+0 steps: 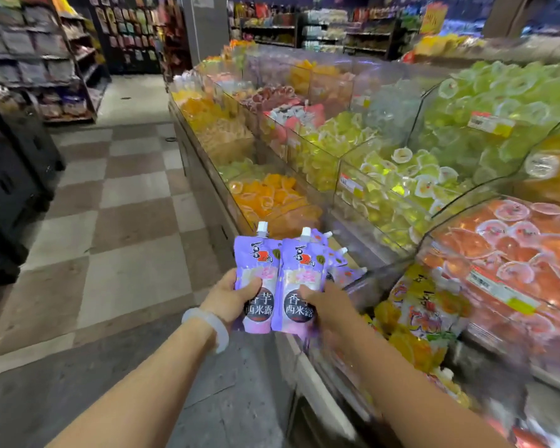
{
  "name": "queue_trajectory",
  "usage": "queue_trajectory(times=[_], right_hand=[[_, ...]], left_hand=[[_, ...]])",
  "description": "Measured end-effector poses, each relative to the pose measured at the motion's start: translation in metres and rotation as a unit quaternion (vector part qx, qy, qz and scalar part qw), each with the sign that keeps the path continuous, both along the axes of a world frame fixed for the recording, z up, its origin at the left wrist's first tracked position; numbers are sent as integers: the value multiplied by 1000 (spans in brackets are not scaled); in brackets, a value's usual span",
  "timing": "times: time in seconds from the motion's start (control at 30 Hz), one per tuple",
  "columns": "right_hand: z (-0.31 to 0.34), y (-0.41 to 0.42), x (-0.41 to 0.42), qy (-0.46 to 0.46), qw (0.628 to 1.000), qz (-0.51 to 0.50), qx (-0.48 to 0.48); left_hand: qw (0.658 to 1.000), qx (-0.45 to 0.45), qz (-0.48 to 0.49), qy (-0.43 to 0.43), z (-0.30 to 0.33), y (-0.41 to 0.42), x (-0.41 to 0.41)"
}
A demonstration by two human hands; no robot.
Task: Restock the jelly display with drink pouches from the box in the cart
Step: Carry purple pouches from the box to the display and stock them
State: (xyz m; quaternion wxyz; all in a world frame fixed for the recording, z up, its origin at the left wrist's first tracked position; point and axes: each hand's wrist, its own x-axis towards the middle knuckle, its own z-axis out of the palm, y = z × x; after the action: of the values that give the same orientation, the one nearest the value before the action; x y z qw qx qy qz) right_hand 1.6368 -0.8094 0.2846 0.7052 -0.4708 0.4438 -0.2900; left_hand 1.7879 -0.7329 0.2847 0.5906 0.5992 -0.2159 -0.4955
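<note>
I hold purple drink pouches with white caps upright in front of me, over the front edge of the jelly display [307, 370]. My left hand [230, 297] grips one pouch [257, 263] by its left side. My right hand [320, 305] grips a second pouch [303, 266], with more purple pouches [337, 257] fanned out behind it. Yellow drink pouches [430, 305] lie in the display bin just to the right of my right hand. The cart and the box are out of view.
Clear-walled bins of jelly cups run along the right: orange [265, 195], yellow-green [398, 185], green [505, 101] and pink-orange [511, 250]. A tiled aisle [126, 202] stretches ahead on the left, flanked by dark crates [10, 185] and snack shelves [39, 59].
</note>
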Motion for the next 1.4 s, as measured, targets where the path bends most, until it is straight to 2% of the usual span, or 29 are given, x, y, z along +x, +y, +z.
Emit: queue_trajectory(times=[0.27, 0.53, 0.6, 0.7, 0.73, 0.87, 0.93, 0.97, 1.03, 1.17, 1.23, 1.27, 1.33, 1.4], right_hand=[[5, -131, 63, -7, 993, -115, -28], [-4, -183, 60, 17, 976, -217, -1], [-12, -187, 60, 45, 961, -271, 4], [-27, -187, 60, 84, 933, -349, 36], [-35, -185, 59, 103, 921, -373, 45], [-39, -163, 69, 155, 868, -463, 96], [-46, -149, 69, 188, 841, -487, 145], [-51, -141, 69, 207, 832, -491, 156], [-55, -131, 70, 252, 808, -505, 166], [-52, -113, 72, 378, 793, -448, 167], [-53, -111, 75, 366, 785, -468, 174], [-52, -113, 76, 382, 780, -463, 176], [-58, -115, 78, 452, 791, -360, 199], [-61, -116, 80, 498, 780, -317, 206]], left_hand=[[995, -11, -69, -66, 22, -152, 70], [958, 12, -239, -158, -9, -261, 83], [927, 34, -296, -226, -25, -284, 88], [857, 97, -388, -325, -40, -311, 92], [847, 109, -403, -330, -38, -312, 92], [844, 122, -446, -271, -55, -316, 88], [802, 151, -494, -301, -68, -316, 79], [768, 165, -523, -330, -70, -313, 74], [720, 158, -569, -365, -70, -308, 65], [659, 153, -640, -365, -72, -291, 45], [647, 167, -653, -356, -80, -283, 37], [622, 172, -664, -378, -79, -280, 34], [575, 167, -667, -444, -79, -276, 30], [553, 145, -662, -485, -75, -273, 26]])
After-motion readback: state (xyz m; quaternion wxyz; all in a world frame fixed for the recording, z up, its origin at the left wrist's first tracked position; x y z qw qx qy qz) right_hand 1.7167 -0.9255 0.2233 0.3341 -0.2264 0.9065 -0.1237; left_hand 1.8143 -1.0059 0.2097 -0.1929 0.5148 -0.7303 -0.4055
